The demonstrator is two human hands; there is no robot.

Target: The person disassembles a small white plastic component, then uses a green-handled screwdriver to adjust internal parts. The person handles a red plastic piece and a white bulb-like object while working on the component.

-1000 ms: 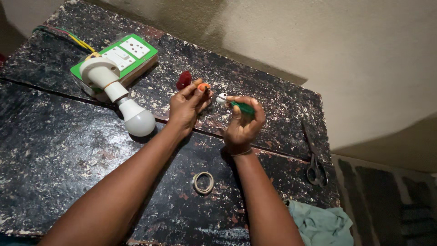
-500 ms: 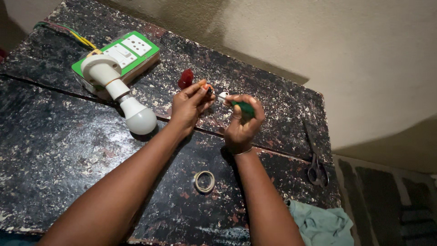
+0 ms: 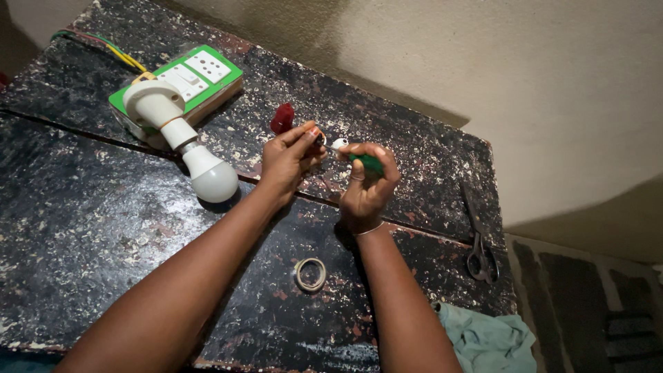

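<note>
The right hand (image 3: 366, 185) gripped a green-handled screwdriver (image 3: 364, 163), its tip set against a small dark fitting (image 3: 320, 140) pinched in the left hand's (image 3: 286, 160) fingertips, above the black speckled table (image 3: 90, 228). The driving seemed underway, not finished. The fitting was mostly hidden. A small red plastic part (image 3: 282, 118) lay just beyond.

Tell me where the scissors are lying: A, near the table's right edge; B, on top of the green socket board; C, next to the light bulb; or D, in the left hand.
A: the scissors lie flat near the right edge of the table, above the green cloth.
</note>
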